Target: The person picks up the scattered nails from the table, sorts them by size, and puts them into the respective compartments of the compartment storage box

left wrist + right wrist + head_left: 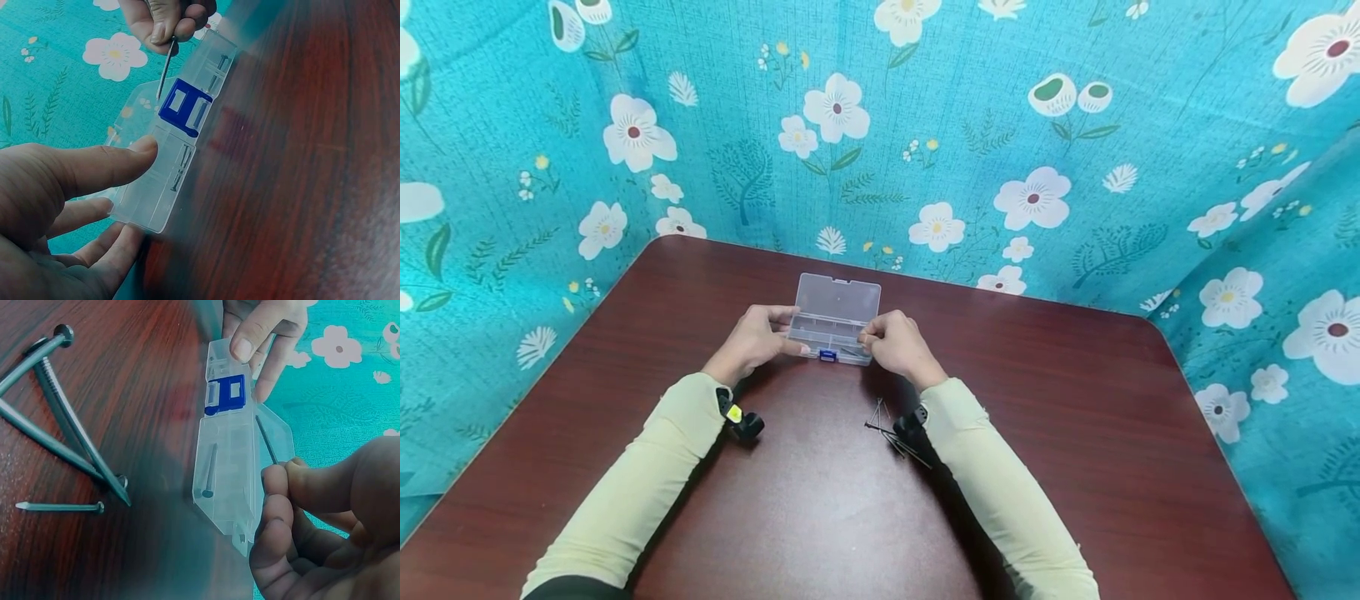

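A clear plastic compartment box with a blue latch has its lid raised at the back. My left hand holds its left end, thumb across the front and fingers at the side. Between thumb and fingertips, my right hand pinches a nail, its free end slanting over the box's compartments. Through the front wall, nails show inside on both sides of the latch. Several loose nails lie on the table near my right wrist, some crossing each other.
The dark red wooden table carries everything. A blue floral curtain hangs along its back and sides. Each wrist wears a small black camera, the left one close to the tabletop.
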`<state>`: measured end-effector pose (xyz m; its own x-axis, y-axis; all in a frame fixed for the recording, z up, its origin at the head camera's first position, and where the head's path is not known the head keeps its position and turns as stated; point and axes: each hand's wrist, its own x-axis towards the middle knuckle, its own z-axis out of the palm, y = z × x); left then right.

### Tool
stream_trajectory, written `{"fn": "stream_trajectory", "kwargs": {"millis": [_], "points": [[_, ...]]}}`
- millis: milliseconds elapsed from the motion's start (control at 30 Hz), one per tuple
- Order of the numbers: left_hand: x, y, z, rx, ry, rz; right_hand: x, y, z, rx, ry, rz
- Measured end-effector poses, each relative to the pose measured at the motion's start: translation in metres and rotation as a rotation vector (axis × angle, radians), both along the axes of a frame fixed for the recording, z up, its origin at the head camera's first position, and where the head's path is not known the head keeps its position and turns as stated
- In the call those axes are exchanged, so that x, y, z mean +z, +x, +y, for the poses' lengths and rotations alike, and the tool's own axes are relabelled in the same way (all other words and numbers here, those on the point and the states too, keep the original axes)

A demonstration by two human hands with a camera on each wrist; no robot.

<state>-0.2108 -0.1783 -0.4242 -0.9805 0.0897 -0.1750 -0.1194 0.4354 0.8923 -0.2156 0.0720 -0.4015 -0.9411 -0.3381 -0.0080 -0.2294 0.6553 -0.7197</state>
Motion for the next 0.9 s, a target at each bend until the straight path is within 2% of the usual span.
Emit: {"fn": "stream_trajectory", "kwargs": {"millis": [367,667,900], "points": [[-0.002,-0.001,0.001,0.001,0.009,0.005,0.004,0.003,0.01,-0.011,-0.008,-0.008],[0.0,-0.004,0.001,0.007,0.003,0.013,0.008,0.013,0.024,0.003,0.033,-0.006],[-0.001,-0.004,0.002,0.004,-0.001,0.009,0.006,0.025,0.035,0.006,0.028,-0.045]]}}
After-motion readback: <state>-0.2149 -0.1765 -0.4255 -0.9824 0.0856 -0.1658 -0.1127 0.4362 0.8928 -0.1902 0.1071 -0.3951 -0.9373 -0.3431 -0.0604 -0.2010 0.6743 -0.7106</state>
